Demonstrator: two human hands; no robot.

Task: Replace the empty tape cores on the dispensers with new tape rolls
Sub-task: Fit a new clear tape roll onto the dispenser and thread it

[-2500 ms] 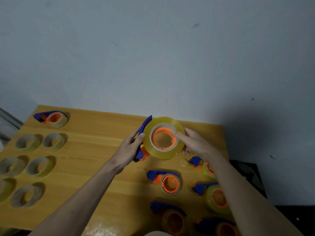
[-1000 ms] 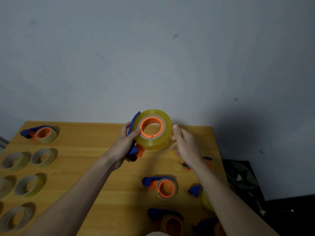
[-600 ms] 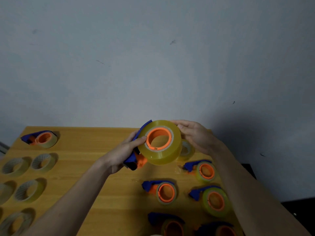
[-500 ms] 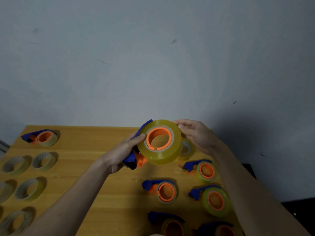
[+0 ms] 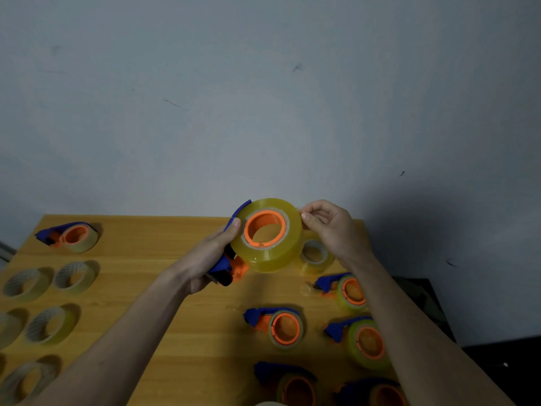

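Observation:
My left hand (image 5: 206, 256) grips a blue and orange tape dispenser (image 5: 227, 266) raised above the wooden table (image 5: 164, 288). A full yellow tape roll (image 5: 270, 253) sits on the dispenser's orange hub. My right hand (image 5: 333, 230) pinches at the roll's upper right edge with thumb and forefinger. What lies between those fingertips is too small to make out.
A loose tape roll (image 5: 316, 254) lies behind the raised one. Several dispensers with rolls (image 5: 285, 328) stand at the front right, one more dispenser (image 5: 70, 235) at the far left. Several thin, nearly bare cores (image 5: 74, 276) lie along the left. The wall rises just behind the table.
My right hand left the roll's front face, went round its right side and now pinches at its upper right edge. My left hand kept its grip on the dispenser.

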